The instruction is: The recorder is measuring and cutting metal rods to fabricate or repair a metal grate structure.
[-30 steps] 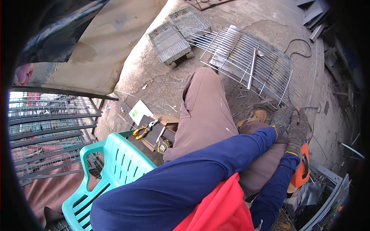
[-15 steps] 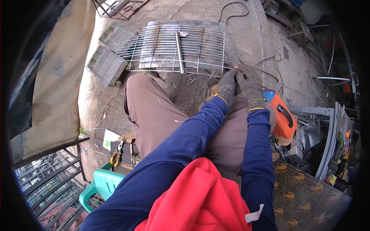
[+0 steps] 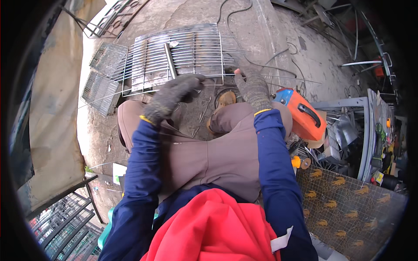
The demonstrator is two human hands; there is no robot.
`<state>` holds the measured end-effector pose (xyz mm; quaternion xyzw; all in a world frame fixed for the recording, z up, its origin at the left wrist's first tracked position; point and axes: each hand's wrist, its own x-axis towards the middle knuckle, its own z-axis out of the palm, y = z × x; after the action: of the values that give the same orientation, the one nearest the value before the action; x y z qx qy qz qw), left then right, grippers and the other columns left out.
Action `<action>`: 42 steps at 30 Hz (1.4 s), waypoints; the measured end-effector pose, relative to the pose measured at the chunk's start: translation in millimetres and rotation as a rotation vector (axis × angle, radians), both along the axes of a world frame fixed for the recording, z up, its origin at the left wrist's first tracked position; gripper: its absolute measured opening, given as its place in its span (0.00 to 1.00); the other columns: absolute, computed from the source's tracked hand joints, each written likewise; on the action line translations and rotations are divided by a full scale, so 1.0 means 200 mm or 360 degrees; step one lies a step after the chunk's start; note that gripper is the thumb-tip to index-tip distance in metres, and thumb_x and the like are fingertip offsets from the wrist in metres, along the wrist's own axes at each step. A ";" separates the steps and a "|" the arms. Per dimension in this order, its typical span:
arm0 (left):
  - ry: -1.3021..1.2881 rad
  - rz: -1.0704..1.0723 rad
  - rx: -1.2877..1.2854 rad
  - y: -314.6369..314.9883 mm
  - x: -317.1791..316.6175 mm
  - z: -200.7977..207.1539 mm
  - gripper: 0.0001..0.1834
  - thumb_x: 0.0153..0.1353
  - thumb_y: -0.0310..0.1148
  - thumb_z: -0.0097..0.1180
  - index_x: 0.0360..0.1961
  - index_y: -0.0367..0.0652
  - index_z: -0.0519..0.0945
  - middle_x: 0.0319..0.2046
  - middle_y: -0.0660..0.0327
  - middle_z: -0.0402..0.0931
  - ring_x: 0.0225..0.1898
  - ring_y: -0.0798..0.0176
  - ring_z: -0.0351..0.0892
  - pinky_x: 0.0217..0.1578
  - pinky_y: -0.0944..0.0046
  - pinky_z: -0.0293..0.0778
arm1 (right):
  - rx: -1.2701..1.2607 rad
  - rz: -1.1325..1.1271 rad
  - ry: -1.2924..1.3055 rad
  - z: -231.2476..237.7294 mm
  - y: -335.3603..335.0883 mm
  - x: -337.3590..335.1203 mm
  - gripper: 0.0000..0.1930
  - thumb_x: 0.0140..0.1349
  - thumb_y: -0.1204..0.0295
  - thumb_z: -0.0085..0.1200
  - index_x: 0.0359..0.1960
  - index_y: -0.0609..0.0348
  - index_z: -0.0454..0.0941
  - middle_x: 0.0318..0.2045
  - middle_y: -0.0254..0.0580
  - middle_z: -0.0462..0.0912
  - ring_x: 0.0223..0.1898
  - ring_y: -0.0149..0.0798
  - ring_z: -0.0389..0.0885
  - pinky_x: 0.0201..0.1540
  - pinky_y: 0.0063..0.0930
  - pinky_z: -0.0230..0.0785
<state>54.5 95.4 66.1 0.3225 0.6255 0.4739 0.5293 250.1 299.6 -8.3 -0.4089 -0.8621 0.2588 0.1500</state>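
Both my hands wear grey knitted gloves with yellow cuffs. My left hand point(image 3: 176, 96) is over the near edge of a wire grille point(image 3: 141, 77), fingers stretched toward the right and somewhat apart; whether it touches a rod is unclear. Beyond my right knee, my right hand point(image 3: 254, 89) is closed, thumb and forefinger together, with a bare fingertip showing. A thin metal rod point(image 3: 300, 79) runs out to the right from this hand and seems pinched in it. The grille lies on a flat metal sheet, with a metal bar point(image 3: 170, 61) across its wires.
An orange and blue machine with a black handle point(image 3: 307, 118) stands by my right knee. Smaller wire panels point(image 3: 98, 93) lie left of the grille. Black cable point(image 3: 278, 54) winds over the concrete. A patterned board point(image 3: 344, 209) is at lower right; metal scraps lie beyond it.
My left hand has moved away from my right hand, leftward to the grille's near edge. The view has shifted, and more of my lap shows.
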 end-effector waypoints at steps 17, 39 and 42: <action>-0.0793 0.1604 0.0020 -0.54 -1.10 -0.57 0.11 0.68 0.40 0.47 0.29 0.50 0.71 0.20 0.66 0.66 0.20 0.63 0.65 0.23 0.61 0.65 | 0.0135 -0.0050 -0.0106 -0.08 0.01 -0.18 0.18 0.63 0.56 0.52 0.45 0.54 0.81 0.47 0.50 0.81 0.51 0.52 0.78 0.54 0.44 0.68; -0.0637 0.1475 -0.0138 -0.62 -1.24 -0.73 0.08 0.65 0.37 0.50 0.31 0.51 0.78 0.24 0.65 0.76 0.25 0.62 0.75 0.26 0.63 0.71 | 0.0131 -0.0073 -0.0007 -0.06 -0.01 -0.18 0.13 0.59 0.61 0.58 0.40 0.53 0.82 0.42 0.45 0.83 0.47 0.47 0.80 0.52 0.39 0.70; -0.0619 0.1567 -0.0251 -0.44 -1.05 -0.62 0.11 0.60 0.39 0.51 0.21 0.56 0.70 0.17 0.69 0.68 0.17 0.66 0.64 0.18 0.65 0.61 | 0.0160 -0.0087 -0.0048 -0.10 0.05 -0.10 0.16 0.60 0.57 0.56 0.43 0.51 0.81 0.44 0.47 0.83 0.50 0.51 0.78 0.54 0.43 0.69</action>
<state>-156.0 6.8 -58.0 -0.1436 0.6269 0.6687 0.3731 229.7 308.9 -28.4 -0.4282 -0.8647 0.2048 0.1644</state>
